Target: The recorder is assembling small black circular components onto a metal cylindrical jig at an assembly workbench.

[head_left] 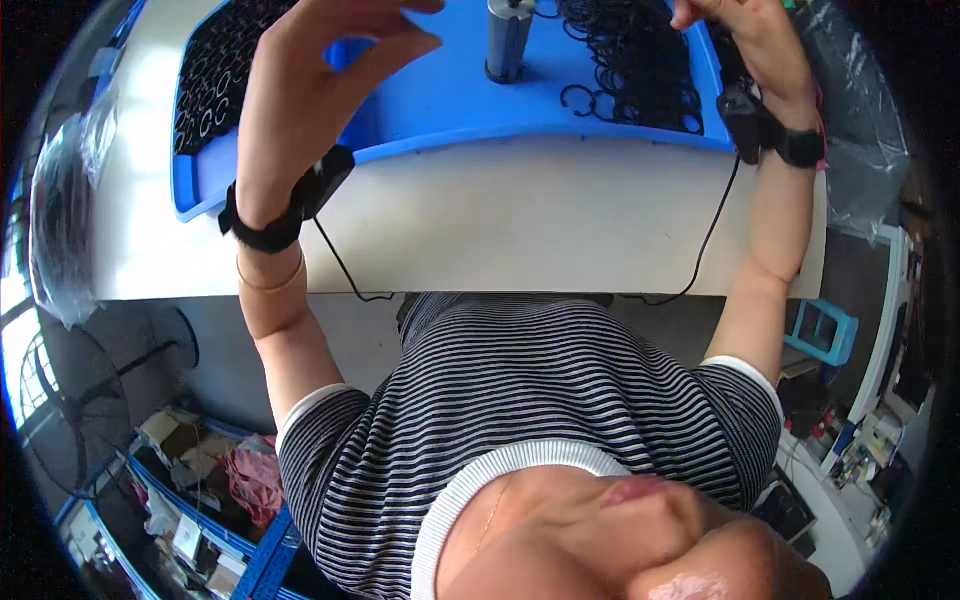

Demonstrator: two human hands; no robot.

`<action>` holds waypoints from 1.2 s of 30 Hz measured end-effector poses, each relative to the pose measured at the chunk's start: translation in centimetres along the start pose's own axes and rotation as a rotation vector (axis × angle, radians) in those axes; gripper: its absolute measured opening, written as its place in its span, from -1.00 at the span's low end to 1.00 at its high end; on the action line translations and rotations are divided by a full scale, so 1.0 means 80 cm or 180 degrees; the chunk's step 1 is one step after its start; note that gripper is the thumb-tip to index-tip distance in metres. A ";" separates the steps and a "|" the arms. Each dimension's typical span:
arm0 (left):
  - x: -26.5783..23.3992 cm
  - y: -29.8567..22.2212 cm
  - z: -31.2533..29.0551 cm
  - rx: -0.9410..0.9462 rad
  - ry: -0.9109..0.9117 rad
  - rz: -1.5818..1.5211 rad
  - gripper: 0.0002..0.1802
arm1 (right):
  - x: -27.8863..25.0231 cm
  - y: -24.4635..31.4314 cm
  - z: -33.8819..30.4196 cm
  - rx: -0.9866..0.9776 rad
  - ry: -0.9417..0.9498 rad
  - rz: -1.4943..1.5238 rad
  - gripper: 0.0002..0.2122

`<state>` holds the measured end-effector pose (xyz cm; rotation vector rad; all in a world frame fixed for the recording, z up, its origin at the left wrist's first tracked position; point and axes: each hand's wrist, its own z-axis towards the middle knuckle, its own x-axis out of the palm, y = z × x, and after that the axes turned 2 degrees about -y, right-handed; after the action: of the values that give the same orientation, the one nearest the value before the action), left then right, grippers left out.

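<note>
Both hands are over a blue tray (440,110) that lies on a white surface (500,215). The left hand (325,55) is above the left part of the tray, between a mass of black rings (210,95) and an upright grey cylinder (509,42); its thumb stands apart from the fingers, and nothing is seen in the gap. The right hand (762,40) is at the tray's right side, near a second heap of black rings (640,75). Its fingers are partly cut off by the upper edge, so its grip, and whether it has hold of anything, cannot be told with confidence. The cylinder stands on the tray floor between the two ring groups, touching neither hand. Each wrist carries a strapped black device, left (325,182) and right (742,118), with a thin cable trailing over the surface.
</note>
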<state>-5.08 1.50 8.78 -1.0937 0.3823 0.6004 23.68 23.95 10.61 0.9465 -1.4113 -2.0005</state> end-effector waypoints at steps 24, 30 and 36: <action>0.003 0.054 -0.054 -0.0272 -0.0668 -0.0630 -0.77 | 0.017 -0.033 -0.020 -0.0435 0.2114 -0.3650 -0.73; 0.001 0.055 -0.055 -0.0292 -0.0531 -0.0412 -0.71 | -0.020 -0.031 -0.039 0.0078 0.1703 -0.3920 -0.71; 0.004 0.044 -0.053 -0.0479 -0.0494 -0.0427 -0.76 | -0.016 -0.043 -0.053 0.0182 0.1734 -0.4256 -0.53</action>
<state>-7.00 -1.15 4.34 -1.1976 0.1293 0.5972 27.76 23.52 6.77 2.6588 -0.4566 -2.1019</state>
